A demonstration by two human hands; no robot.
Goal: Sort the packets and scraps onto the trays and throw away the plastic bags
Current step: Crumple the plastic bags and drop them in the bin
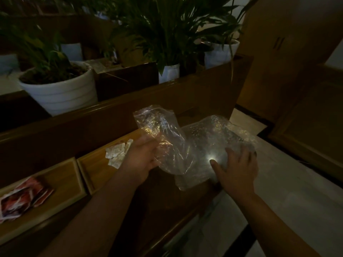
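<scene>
- Dim scene, wooden counter with two wooden trays side by side.
- Left tray (61, 175) holds a pile of red packets (22, 199); right tray (96, 164) holds white scraps (117, 153). Sorting looks done or close to it, as far as visible.
- Left hand (143, 156) grips a crumpled clear plastic bag (159, 134), fingers curled into the film, bag held up just right of the scrap tray.
- Right hand (235, 169) lies on a second clear plastic bag (209, 138), fingers spread and fairly straight, thumb pressing the film; not clearly curled round it, so pressing, not grasping.
- The two bags overlap or touch in the middle; can't tell if they're bunched together.
- Bags look empty, though the film is glary and hard to read.
- Left to do, by my read: gather both bags and bin them. No bin in view.
- Potted plants in a white pot (59, 89) behind the counter rail, not part of the task.
</scene>
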